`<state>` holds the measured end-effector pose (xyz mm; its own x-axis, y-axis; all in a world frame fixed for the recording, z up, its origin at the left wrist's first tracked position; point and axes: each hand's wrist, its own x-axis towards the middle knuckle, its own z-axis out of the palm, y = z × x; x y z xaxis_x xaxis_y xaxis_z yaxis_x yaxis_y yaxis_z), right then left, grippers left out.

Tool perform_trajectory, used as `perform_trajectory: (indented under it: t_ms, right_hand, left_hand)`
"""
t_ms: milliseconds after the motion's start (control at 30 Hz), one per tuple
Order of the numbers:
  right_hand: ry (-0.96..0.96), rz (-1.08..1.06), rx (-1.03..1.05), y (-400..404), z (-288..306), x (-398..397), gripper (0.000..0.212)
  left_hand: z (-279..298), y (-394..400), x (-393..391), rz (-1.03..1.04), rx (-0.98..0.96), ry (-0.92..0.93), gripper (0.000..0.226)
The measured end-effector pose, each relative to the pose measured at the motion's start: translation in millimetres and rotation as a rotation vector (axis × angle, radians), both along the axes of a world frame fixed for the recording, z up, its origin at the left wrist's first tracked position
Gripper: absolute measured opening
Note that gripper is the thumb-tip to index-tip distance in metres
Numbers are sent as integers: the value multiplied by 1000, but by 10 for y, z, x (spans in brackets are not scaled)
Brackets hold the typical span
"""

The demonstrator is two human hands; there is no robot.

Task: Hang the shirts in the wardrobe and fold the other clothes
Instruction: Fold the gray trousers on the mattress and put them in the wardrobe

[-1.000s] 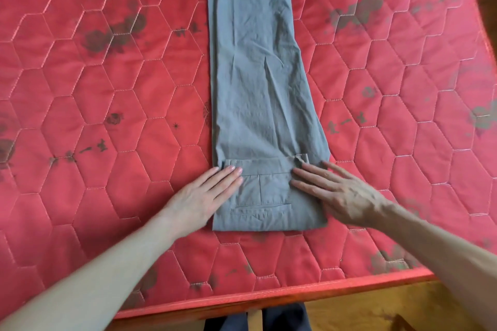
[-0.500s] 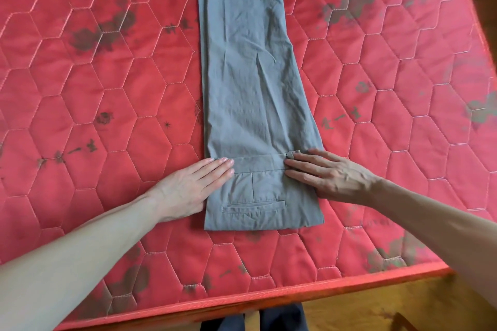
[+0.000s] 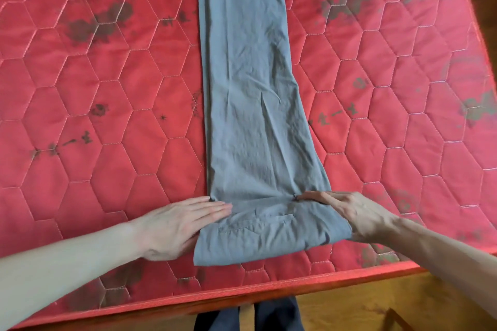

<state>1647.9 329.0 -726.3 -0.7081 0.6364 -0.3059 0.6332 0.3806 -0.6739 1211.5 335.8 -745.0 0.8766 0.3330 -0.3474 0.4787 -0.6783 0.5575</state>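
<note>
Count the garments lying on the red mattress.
1: long grey cloth trousers, running up the middle of the red quilted mattress, near end folded over between the left hand and right hand. Others may lie outside the view.
</note>
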Motion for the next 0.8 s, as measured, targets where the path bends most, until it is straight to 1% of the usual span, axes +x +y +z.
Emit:
perform_trajectory:
  t_ms: [67, 100, 133, 167, 200, 233, 267, 300, 333, 367, 400, 433, 500, 567, 633, 700, 800]
  right_hand:
    - [7, -187, -94, -151, -140, 16, 55]
    - [15, -308, -149, -194, -213, -10, 48]
    - [9, -440, -201, -221, -258, -83, 38]
    - [0, -590, -233, -241, -303, -165, 25]
    - [2, -706, -181, -245, -289, -260, 21]
    - [29, -801, -142, -246, -257, -359, 30]
    - [61, -877, -137, -249, -225, -441, 34]
    - [131, -962, -165, -227, -152, -526, 32]
    - [172, -1008, -186, -216, -89, -591, 29]
    - [199, -1057, -191, -166, -113, -641, 31]
    - [190, -1086, -176, -144, -114, -696, 37]
    - [151, -1140, -163, -94, -127, -747, 42]
    - [68, -1183, -120, -13, -178, -812, 41]
    - [-35, -1197, -56, 62, -240, -814, 39]
    - [-76, -1208, -20, 140, -292, -796, 40]
    - [-57, -1204, 13, 186, -318, -763, 41]
    - [2, -1162, 70, 264, -359, -703, 38]
  left_hand:
    - [95, -41, 24, 195, -182, -51, 73]
    - [158, -54, 45, 334, -267, -57, 66]
    - [214, -65, 79, 459, -322, -61, 54]
    - [240, -77, 120, 563, -341, -66, 39]
    - [243, -90, 181, 664, -311, -71, 30]
    - [216, -99, 240, 764, -244, -55, 27]
    - [195, -100, 294, 853, -198, -46, 27]
    - [164, -98, 327, 911, -187, -41, 32]
    - [146, -89, 375, 971, -212, -70, 46]
    - [119, -77, 431, 1061, -266, -110, 62]
    - [88, -64, 488, 1156, -339, -139, 71]
    - [77, -46, 552, 1222, -369, -150, 65]
    - [37, -47, 658, 1324, -362, -105, 32]
    - [23, -55, 743, 1359, -298, -52, 37]
    - [0, -61, 785, 1382, -223, -68, 38]
    - [-14, -66, 850, 1392, -167, -52, 31]
    - [-30, -82, 951, 1415, -55, -58, 22]
